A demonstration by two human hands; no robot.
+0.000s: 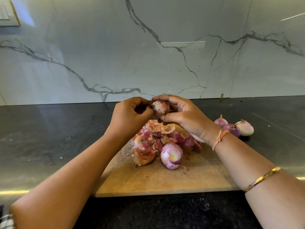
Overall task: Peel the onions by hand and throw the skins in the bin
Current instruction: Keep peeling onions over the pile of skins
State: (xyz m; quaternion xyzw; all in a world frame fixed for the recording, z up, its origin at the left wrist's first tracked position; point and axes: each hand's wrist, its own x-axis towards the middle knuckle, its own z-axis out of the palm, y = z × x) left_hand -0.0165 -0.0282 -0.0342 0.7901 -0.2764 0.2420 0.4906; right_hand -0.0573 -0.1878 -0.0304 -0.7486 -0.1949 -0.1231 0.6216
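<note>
**One more onion under the thumbs, and the skins not yet binned**

A person at a dark counter [49, 138] holds an onion [160, 108] in the air above the far end of a wooden board [148, 180]. The right hand [183, 113] cups it, fingers curled over the top and thumb under the near side. The left hand [130, 113], fingers curled tight, pinches at the onion's left edge. Whether it already has a flake of skin between the fingertips cannot be made out. The onion looks mostly covered in its dry brown-pink skin.

Below the hands, a heap of skins [153, 138] lies on the board, with a peeled onion [171, 156] touching its near side. Three more bare onions [234, 128] sit close together on the counter to the right, off the board.

By the look of it, the peeling is well along and this onion is just being started. The next move calls for the left fingertips to catch a loose edge and draw it away. The right hand will need to hold firm and turn the bulb to offer fresh skin. Thin skin may tear into scraps. No bin is in view, so the heap has yet to be gathered and carried off.
</note>
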